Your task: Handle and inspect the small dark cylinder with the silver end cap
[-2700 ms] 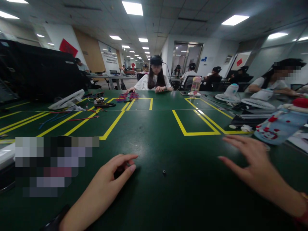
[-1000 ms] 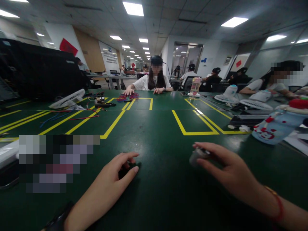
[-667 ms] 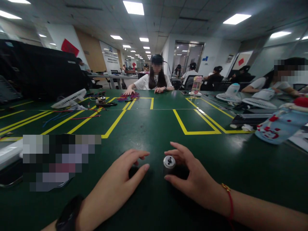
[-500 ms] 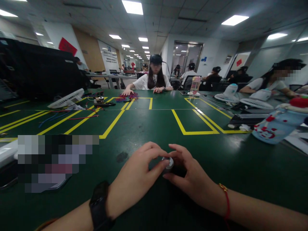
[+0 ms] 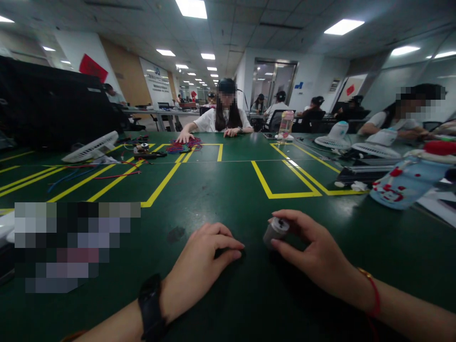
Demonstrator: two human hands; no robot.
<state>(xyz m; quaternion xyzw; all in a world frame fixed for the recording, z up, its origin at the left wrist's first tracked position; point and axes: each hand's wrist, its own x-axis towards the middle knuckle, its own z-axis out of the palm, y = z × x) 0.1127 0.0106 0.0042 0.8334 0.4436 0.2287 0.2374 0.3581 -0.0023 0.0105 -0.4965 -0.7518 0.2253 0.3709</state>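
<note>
A small grey cylinder (image 5: 275, 232) with a pale top is pinched between the thumb and fingers of my right hand (image 5: 315, 247), slightly tilted above the green table (image 5: 213, 190). My left hand (image 5: 203, 261) rests at the table to the left of it, its thumb and forefinger apart with nothing between them. A gap of bare green surface separates my left fingertips from the cylinder. A black band is on my left wrist, and a red cord circles my right wrist.
A blue bottle with a red lid (image 5: 409, 183) stands at the right. White fans (image 5: 374, 145) lie behind it. Another fan (image 5: 90, 147) and loose wires (image 5: 117, 175) are at the left. Across the table, a person's hand (image 5: 185, 134) touches a tangle of wires (image 5: 185, 146).
My right hand has moved right with the cylinder, away from my left hand. My left fingers have come off the cylinder and sit slightly lower. The view has shifted a little.
</note>
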